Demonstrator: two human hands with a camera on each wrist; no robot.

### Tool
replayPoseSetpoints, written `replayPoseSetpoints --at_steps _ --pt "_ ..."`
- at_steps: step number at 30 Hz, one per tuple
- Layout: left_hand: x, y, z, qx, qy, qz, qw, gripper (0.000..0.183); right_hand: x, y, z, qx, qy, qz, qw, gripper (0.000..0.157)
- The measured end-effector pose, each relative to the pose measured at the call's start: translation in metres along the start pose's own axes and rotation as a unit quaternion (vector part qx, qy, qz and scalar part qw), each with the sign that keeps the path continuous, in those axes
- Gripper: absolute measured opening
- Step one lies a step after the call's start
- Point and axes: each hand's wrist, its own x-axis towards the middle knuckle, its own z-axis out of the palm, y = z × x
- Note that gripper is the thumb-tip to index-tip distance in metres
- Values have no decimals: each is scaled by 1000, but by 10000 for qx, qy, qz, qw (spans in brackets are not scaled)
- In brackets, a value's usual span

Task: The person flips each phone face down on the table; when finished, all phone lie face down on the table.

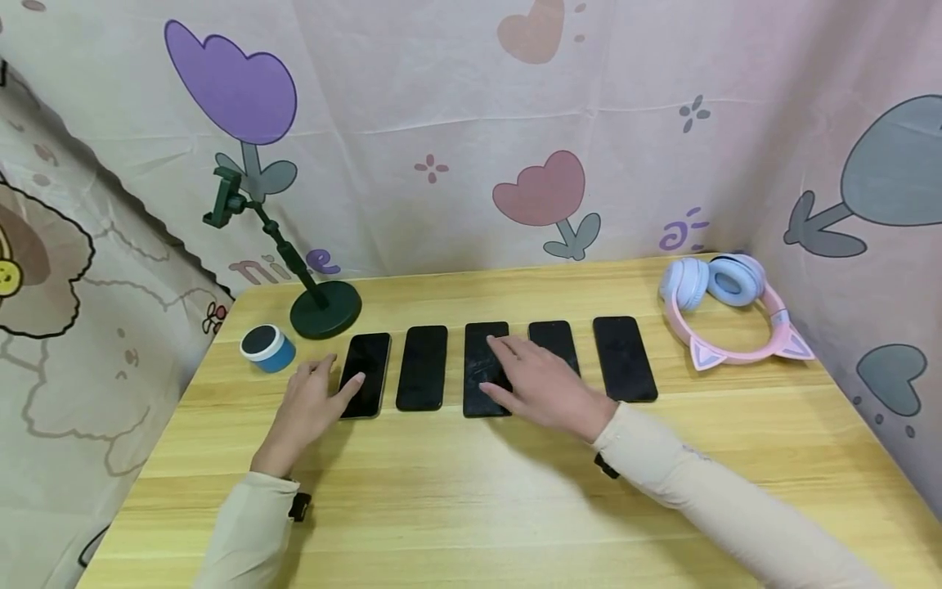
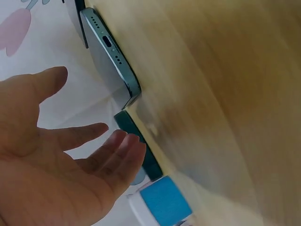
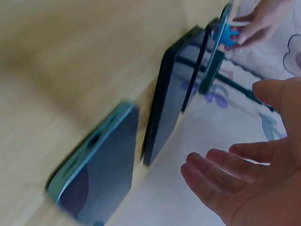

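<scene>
Several dark phones lie face up in a row on a wooden table. My left hand [image 1: 303, 413] is over the left edge of the leftmost phone [image 1: 370, 368], fingers spread; in the left wrist view it holds nothing, and that phone's edge [image 2: 113, 52] shows beyond the thumb. Over the middle phone [image 1: 478, 352] reaches my right hand [image 1: 548, 386], fingers extended and thumb apart, also holding nothing. It partly hides the phone to the right [image 1: 555, 334]. The second phone from the left [image 1: 423, 368] and the rightmost phone [image 1: 625, 360] are fully visible.
A dark green phone stand [image 1: 325, 309] rises at the back left, beside a blue-and-white jar [image 1: 274, 357]. Pink-and-blue cat-ear headphones [image 1: 724, 357] lie at the right. A patterned curtain [image 1: 412, 74] hangs behind the wooden table [image 1: 456, 507].
</scene>
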Motion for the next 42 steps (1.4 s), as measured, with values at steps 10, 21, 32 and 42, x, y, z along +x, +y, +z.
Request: replayPoseSetpoints --at_steps 10,21,32,42 --pt "17 -1 -2 -508 -224 -494 9972 80 47 -28 18 774 -339 -94 9964 62" --pt "25 5 2 -616 -216 -862 9941 69 90 -50 36 1929 -505 414 9791 52" --pt "24 1 5 -721 -189 -1123 9909 58 118 -71 60 2906 -684 1067 9484 45" --pt "20 -1 4 -906 -73 -1413 9858 55 135 -79 73 3025 -699 1485 9389 23"
